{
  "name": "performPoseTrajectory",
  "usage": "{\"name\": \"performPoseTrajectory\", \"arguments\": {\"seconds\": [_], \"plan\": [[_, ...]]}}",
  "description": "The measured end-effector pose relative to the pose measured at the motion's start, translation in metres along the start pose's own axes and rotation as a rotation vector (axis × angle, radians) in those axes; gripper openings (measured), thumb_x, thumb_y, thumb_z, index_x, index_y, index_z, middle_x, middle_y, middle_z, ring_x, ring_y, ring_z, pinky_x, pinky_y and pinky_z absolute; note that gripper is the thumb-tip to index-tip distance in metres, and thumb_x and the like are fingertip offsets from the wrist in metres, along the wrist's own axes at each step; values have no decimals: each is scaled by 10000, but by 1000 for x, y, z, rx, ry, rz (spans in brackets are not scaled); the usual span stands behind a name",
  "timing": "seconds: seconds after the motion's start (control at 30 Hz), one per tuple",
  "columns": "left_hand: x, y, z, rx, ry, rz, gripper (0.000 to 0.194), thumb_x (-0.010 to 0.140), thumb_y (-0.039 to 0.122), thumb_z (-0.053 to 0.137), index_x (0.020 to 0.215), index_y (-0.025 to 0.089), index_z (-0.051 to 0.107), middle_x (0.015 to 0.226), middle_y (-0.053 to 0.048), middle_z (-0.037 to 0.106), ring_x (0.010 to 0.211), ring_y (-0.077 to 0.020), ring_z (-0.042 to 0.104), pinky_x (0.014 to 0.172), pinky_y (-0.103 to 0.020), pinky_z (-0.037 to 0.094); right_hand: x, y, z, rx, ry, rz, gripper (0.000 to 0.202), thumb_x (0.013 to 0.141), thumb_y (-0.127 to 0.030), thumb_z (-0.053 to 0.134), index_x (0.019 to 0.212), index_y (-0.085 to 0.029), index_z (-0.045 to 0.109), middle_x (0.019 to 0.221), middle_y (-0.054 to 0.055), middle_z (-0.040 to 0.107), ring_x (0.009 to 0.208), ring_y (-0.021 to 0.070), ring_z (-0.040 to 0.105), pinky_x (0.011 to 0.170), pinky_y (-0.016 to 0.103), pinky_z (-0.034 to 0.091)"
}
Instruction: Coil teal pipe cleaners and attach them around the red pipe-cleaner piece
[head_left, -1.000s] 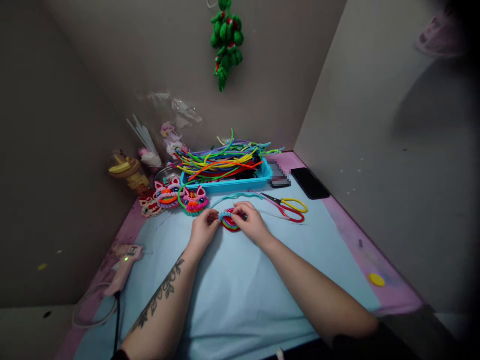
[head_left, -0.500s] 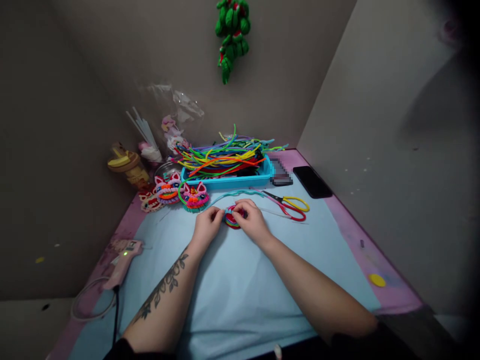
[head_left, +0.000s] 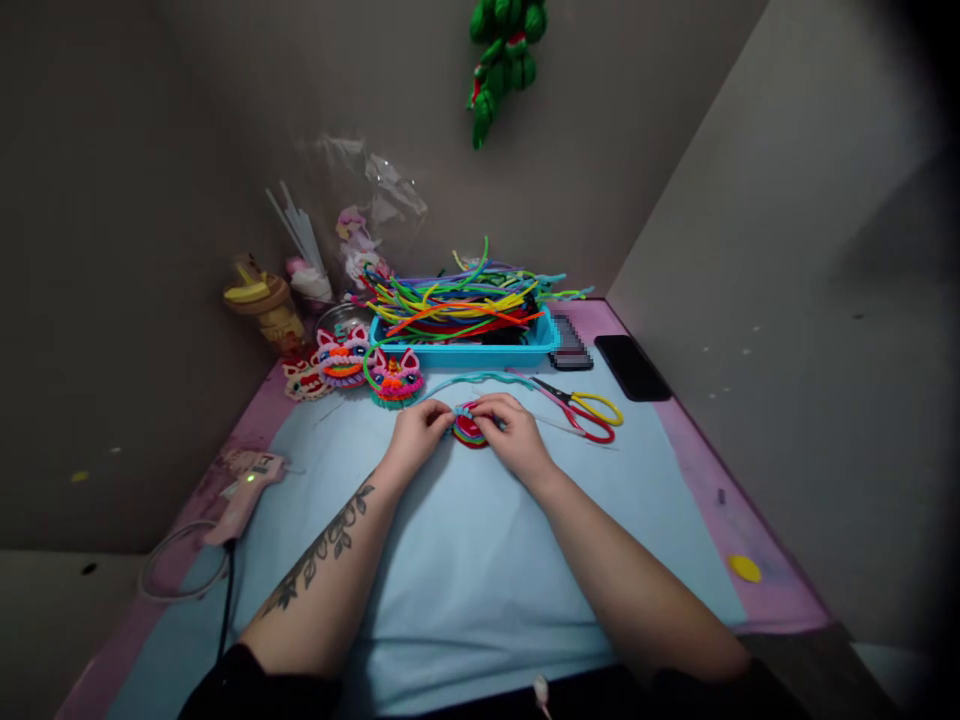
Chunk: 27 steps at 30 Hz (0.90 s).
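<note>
Between my hands is a small round pipe-cleaner piece [head_left: 470, 430] with red, green and rainbow-coloured rows and a light-blue part along its top. My left hand [head_left: 421, 432] pinches its upper left edge, thumb and fingers together. On the other side my right hand [head_left: 514, 432] pinches the top right, covering part of the piece. A light-blue pipe cleaner [head_left: 480, 377] arches over the cloth just behind my hands. Scissors [head_left: 581, 410] with one red and one yellow handle lie open to the right. Finished animal-face pipe-cleaner pieces [head_left: 396, 380] sit behind my left hand.
A blue tray [head_left: 465, 356] heaped with coloured pipe cleaners stands at the back. A black phone [head_left: 631, 368] lies at the right. At the left is a pink glue gun [head_left: 246, 498] with a green light and cable. A yellow disc [head_left: 744, 569] rests near the right edge.
The view has shifted a little, so the table's things appear displaced. Both hands still pinch the round piece, the right hand's fingers slightly further from the left's.
</note>
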<state>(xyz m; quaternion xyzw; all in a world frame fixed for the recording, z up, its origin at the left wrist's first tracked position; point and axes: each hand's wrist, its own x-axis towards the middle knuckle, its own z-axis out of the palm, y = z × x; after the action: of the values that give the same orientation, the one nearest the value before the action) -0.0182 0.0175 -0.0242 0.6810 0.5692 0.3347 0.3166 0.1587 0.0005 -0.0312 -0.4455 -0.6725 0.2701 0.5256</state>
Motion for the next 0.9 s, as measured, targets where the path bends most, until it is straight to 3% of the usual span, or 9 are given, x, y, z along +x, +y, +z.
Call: {"name": "performPoseTrajectory", "arguments": {"seconds": [0.17,0.57,0.7,0.9], "plan": [[0,-3,-6,-24,-59,-25,167,716,252,603,810,170,715,775,-34,732,701,-184,648,658,-267,477,0,-1,1,-4,3,0,141,777,-137,577,801,-219,689,912,60,640,927,187,606,836,334,498],[-6,-3,10,40,80,6,99,739,212,559,800,179,630,751,-20,690,631,-151,635,639,-259,486,2,-2,-2,7,-13,53,139,774,-163,571,789,-218,697,921,59,645,946,191,603,874,352,485],[-6,-4,10,-74,41,-27,57,718,192,553,753,185,597,653,11,647,579,-137,616,586,-238,475,2,0,-5,0,-27,65,146,772,-170,569,795,-221,704,941,60,645,944,190,606,879,357,484],[-5,-7,4,-94,-38,-47,76,689,196,602,751,172,637,707,-8,674,603,-138,619,607,-243,475,1,3,-5,-6,-35,52,163,776,-154,558,812,-213,706,962,69,635,957,187,605,885,355,479]]}}
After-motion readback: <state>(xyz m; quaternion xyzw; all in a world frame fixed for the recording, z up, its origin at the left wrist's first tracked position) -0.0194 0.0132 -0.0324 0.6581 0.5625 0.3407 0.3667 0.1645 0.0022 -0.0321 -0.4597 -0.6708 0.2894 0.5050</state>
